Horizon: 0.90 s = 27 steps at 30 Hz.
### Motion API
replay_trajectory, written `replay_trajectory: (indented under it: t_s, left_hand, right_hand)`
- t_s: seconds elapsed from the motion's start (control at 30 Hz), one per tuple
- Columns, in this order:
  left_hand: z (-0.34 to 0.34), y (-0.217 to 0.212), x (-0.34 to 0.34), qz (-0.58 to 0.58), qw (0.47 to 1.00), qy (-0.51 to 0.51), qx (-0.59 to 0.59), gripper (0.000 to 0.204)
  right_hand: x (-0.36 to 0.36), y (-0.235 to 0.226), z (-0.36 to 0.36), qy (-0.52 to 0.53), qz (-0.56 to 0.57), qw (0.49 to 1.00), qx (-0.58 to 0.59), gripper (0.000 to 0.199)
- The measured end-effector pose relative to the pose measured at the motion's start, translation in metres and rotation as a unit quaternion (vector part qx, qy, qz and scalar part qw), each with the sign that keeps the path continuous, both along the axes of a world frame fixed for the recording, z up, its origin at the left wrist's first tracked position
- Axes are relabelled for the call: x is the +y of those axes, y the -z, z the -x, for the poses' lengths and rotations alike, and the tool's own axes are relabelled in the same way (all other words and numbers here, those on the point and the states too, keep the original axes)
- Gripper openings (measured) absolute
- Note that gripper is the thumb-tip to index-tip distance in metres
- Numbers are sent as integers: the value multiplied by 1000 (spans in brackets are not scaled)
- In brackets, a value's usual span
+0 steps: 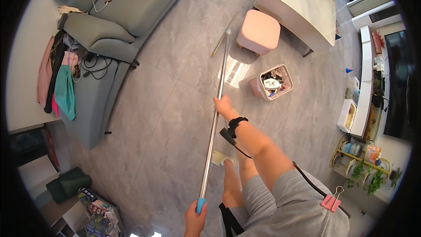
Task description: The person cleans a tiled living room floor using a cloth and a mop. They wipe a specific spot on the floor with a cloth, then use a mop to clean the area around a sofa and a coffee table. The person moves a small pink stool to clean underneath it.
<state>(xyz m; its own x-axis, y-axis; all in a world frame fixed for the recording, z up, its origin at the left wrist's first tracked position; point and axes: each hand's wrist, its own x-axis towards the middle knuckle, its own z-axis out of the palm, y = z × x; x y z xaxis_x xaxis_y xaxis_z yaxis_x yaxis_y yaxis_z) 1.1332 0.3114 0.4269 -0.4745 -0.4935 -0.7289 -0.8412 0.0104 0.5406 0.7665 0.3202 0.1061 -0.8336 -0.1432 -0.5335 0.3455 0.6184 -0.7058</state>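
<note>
My left hand [195, 220] is closed around the blue grip [200, 205] at the near end of a long-handled mop [213, 136] with a silver pole. Farther up the same pole, my right hand [223, 106] is wrapped round it, a black band [237, 124] on its wrist. The pole runs away from me at a slant. Its thin, bar-like head [220, 43] rests on the grey tiled floor, left of a pink stool [259, 30]. The head is too thin and faint for its exact kind to show.
A pink bin [258, 88] full of rubbish stands near the stool. Beyond is a pale table [302, 4]. A grey sofa [125, 8] with clothes lies left; a plant rack [359, 160] and white cabinet [365, 66] line the right. Packages [98, 215] sit lower left.
</note>
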Motion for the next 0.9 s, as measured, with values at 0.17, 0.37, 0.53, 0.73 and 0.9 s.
replay_trajectory:
  t_s: [0.17, 0.37, 0.53, 0.73, 0.9]
  left_hand:
    - [-6, 17, 1, 26, 990, 105, -94, 44]
    - [-29, 3, -31, 78, 966, 190, -156, 38]
    - [-21, -9, -44, 88, 962, 228, -122, 35]
    - [-32, 20, -48, 66, 954, 270, -110, 37]
    - [-47, 36, -55, 98, 947, 281, -117, 41]
  right_hand:
    - [21, -37, 17, -6, 52, 995, -85, 29]
    - [30, -42, -10, 83, 102, 987, -93, 24]
    - [75, -31, -31, 182, 125, 971, -91, 24]
    - [112, -41, -24, 182, 51, 972, -142, 23]
    - [99, -36, -35, 129, 29, 982, -133, 26]
